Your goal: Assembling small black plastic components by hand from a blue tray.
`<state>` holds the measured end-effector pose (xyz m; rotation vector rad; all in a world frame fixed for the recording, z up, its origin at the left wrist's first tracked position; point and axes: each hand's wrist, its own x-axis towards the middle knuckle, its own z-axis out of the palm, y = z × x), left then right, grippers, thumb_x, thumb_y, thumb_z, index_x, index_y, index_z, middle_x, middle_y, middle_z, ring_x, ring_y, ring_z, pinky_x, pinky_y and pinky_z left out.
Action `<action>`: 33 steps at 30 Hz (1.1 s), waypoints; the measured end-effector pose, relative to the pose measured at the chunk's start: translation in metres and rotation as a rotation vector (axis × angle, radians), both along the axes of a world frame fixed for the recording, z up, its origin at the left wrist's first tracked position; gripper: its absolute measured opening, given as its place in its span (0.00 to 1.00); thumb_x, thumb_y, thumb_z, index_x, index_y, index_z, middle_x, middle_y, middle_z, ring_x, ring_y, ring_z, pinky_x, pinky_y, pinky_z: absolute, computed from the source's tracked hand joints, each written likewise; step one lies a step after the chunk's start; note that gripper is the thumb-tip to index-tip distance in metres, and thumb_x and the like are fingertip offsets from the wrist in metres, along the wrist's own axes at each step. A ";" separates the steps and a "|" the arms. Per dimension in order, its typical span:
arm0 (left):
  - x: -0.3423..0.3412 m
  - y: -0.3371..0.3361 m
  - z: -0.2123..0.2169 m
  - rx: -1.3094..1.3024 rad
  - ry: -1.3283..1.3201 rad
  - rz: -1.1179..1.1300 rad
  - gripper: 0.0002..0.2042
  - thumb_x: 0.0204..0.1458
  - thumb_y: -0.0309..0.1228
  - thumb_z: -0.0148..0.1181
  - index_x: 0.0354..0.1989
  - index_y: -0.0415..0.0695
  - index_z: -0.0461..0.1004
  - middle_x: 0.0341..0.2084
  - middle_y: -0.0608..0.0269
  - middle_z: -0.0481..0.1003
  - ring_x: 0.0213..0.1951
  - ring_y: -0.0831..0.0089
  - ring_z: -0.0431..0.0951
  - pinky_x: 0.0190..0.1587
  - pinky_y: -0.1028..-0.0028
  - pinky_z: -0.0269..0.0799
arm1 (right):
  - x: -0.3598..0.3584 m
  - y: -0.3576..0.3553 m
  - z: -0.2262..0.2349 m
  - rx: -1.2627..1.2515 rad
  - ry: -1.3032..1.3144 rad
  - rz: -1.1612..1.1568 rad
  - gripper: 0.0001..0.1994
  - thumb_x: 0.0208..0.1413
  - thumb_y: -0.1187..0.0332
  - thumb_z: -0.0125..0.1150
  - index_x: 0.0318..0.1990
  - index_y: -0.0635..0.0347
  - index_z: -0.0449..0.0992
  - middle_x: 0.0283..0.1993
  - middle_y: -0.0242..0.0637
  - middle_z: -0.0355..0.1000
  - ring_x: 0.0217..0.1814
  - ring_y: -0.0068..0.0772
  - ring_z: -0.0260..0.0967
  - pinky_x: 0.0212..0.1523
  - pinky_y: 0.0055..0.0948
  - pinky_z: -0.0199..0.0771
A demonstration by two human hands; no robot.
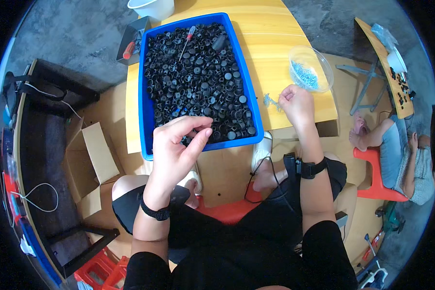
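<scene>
1. Worktop (266,48): yellow wood. Blue tray (232,143) fills its left part, near side at the near edge.
2. Tray heaped with small black caps (198,82), loose, mixed orientations.
3. Left hand (176,145): above tray's near edge, fingers curled, thumb and index tips close together; can't tell if a cap is grasped.
4. Right hand (298,104): near worktop's near right corner, fingertips bunched; can't tell if anything is pinched.
5. Loose screws (270,101): small pile just left of right hand, toward near edge.
6. Clear bowl (325,65): at worktop's right edge, beyond right hand, bluish screws inside.
7. Screwdriver (192,31): red-and-clear handle, lies on caps toward tray's far edge.
8. Grey bin (145,24): at worktop's left edge, beside tray's far left corner; red-handled tool (129,50) inside.
</scene>
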<state>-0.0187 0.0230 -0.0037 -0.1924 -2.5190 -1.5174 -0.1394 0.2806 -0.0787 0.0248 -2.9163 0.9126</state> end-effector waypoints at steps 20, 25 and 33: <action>-0.009 -0.038 -0.004 0.171 -0.016 0.285 0.06 0.49 0.23 0.59 0.36 0.36 0.76 0.28 0.66 0.77 0.29 0.85 0.72 0.31 0.85 0.67 | 0.010 -0.022 0.029 -1.005 -0.169 0.220 0.06 0.51 0.74 0.59 0.35 0.65 0.72 0.29 0.36 0.73 0.27 0.20 0.69 0.27 0.17 0.68; 0.007 -0.034 -0.005 -0.008 0.055 0.210 0.09 0.47 0.26 0.60 0.38 0.40 0.76 0.30 0.63 0.77 0.32 0.78 0.75 0.32 0.78 0.71 | 0.015 -0.039 0.039 -0.968 -0.109 0.305 0.06 0.52 0.72 0.59 0.35 0.63 0.72 0.29 0.33 0.73 0.26 0.17 0.68 0.26 0.15 0.66; 0.049 -0.046 -0.007 -0.143 0.225 0.237 0.10 0.43 0.29 0.61 0.33 0.39 0.75 0.30 0.58 0.75 0.35 0.65 0.75 0.37 0.68 0.69 | 0.047 -0.074 0.034 -0.992 0.041 0.485 0.04 0.51 0.72 0.60 0.32 0.63 0.73 0.26 0.29 0.71 0.24 0.15 0.65 0.25 0.14 0.64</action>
